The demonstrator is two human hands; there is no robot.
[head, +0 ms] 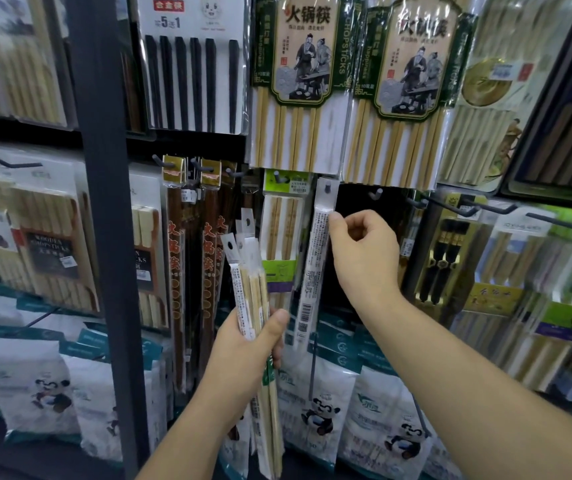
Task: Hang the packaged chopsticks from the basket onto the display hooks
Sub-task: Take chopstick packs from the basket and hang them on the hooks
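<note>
My left hand (248, 344) grips a bundle of several narrow packs of pale wooden chopsticks (248, 271), held upright in front of the display. My right hand (364, 252) pinches the upper part of one slim clear chopstick pack (314, 268). That pack's white header sits over a short grey display hook (328, 186), and the pack hangs down from there. Another bare hook (378, 193) sticks out just to the right. The basket is not in view.
A dark upright post (104, 202) stands at the left. Large hot-pot chopstick packs (303, 81) hang above. A green-labelled pack (282, 237) hangs left of the slim one. Long black hooks (554, 221) jut out at right. Panda-printed bags (315, 407) fill the shelf below.
</note>
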